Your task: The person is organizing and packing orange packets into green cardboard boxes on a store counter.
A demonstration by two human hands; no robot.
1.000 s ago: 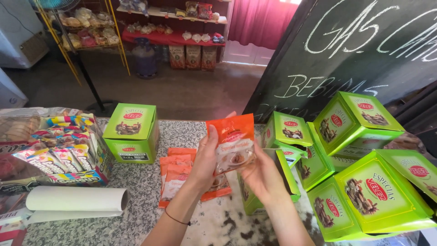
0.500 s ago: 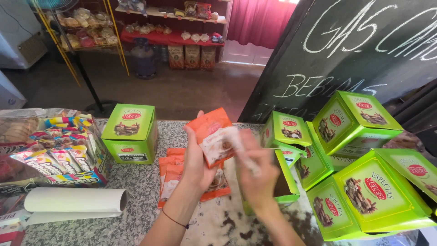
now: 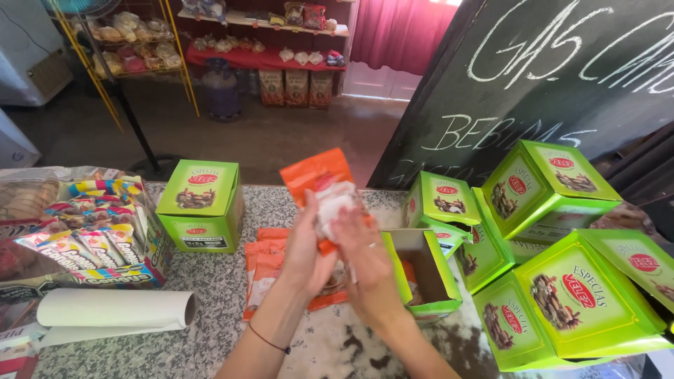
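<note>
I see my left hand (image 3: 305, 245) and right hand (image 3: 365, 263) both gripping a small orange-and-clear plastic sachet (image 3: 321, 189), raised above a pile of matching orange sachets (image 3: 263, 263) on the speckled stone counter (image 3: 210, 330). Just right, an open lime-green cardboard box (image 3: 421, 270); a closed green box (image 3: 200, 203) sits left.

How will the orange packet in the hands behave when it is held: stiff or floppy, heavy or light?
The orange packet is probably floppy: its top leans sideways above the fingers. It seems light, since fingertips alone hold it up. Its glossy film may be slippery.
</note>
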